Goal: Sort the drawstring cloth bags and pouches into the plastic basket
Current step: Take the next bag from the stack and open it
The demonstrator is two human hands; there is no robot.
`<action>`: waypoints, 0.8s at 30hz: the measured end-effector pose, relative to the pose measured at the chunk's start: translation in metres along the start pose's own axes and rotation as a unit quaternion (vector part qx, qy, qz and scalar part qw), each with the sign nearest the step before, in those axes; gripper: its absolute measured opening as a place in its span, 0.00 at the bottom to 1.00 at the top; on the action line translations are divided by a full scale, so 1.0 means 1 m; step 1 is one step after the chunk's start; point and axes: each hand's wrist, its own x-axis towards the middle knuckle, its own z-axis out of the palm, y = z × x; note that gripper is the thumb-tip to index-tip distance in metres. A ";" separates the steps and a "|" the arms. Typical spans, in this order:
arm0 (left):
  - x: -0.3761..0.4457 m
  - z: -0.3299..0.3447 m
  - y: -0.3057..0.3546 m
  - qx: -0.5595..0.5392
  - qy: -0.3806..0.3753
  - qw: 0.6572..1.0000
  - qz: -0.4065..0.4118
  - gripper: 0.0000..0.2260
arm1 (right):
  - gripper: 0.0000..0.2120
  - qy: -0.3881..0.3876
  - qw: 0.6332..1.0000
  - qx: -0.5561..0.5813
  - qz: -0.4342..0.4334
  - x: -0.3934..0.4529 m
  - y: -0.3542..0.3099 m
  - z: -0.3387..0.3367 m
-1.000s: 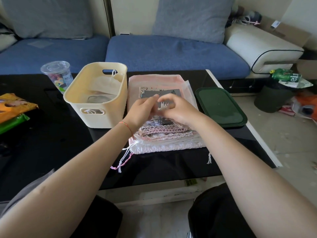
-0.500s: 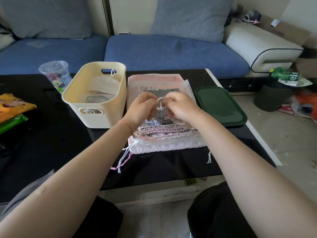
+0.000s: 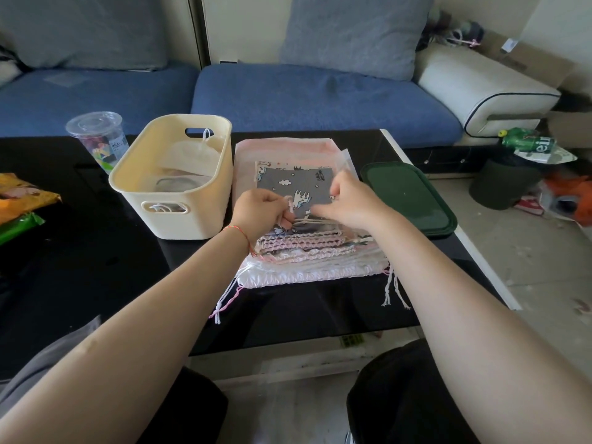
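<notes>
Both hands on grey printed pouch [image 3: 293, 182] atop stack of bags [image 3: 312, 251] on bench [image 3: 80, 267], just right of basket [image 3: 174, 205]. Left hand [image 3: 261, 213] fingers curled, pinching white drawstring [image 3: 315, 222]; right hand [image 3: 347, 200] fingers bent, pinning pouch, likely to tidy cords before binning. Some pouches already in basket.

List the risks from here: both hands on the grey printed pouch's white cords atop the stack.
1. The left hand grips the white drawstring cords of the grey cartoon-print pouch; lifting by them could cinch it shut or drag the ruffled pink pouches underneath.
2. Loose cord tails hang over the black glass table near the right hand and forearm; they may snag.
3. The cream plastic basket already holds bags, so a tossed pouch may catch on its rim.
</notes>
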 end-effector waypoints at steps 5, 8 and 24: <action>0.000 0.002 0.000 -0.006 0.001 1.000 -0.013 0.12 | 0.09 -0.088 0.986 -0.135 -0.049 -0.006 -0.007 0.001; -0.003 0.003 0.002 0.056 -0.002 0.998 0.034 0.10 | 0.14 -0.070 0.994 -0.056 -0.063 -0.006 -0.013 -0.001; -0.010 -0.002 0.012 0.087 -0.095 0.991 0.041 0.12 | 0.11 0.017 0.962 0.265 -0.067 0.000 -0.019 0.012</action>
